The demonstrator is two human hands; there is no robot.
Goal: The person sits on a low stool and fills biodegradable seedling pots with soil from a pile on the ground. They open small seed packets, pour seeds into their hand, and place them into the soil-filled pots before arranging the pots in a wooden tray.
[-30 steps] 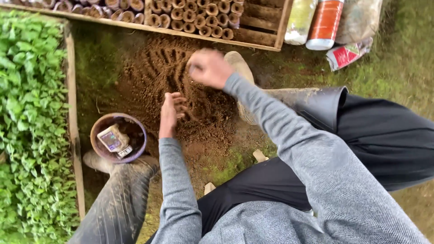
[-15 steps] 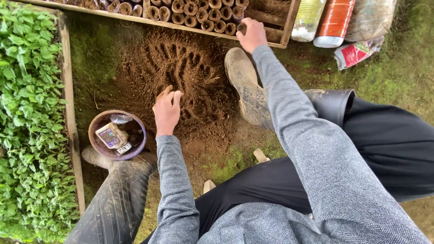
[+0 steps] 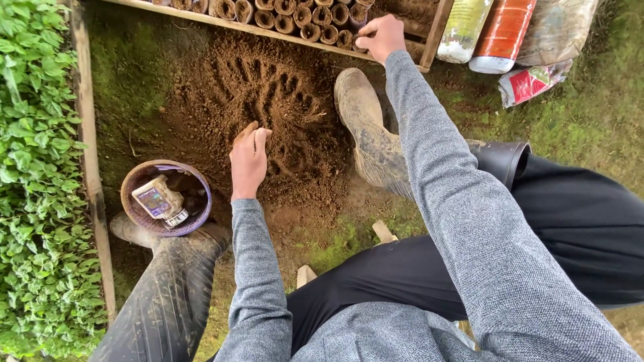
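— How far along was the potting?
— Rows of filled soil tubes (image 3: 315, 23) stood in the wooden tray (image 3: 429, 33); part of it lay bare.
— And the hands?
— The right hand (image 3: 381, 37), grip closed on a tube at the row's end; the left hand (image 3: 249, 161), fingers together, rested on the soil pile (image 3: 268, 100).

Single head view, steeply downward, seemingly close above soil.

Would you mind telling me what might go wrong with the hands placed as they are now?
The right hand sits at the end of a packed row of soil-filled tubes in the wooden tray; a nudge could tip the neighbours. The left hand presses the loose soil heap close to the muddy boot, which might flatten it. The stretched reach could unbalance the person.
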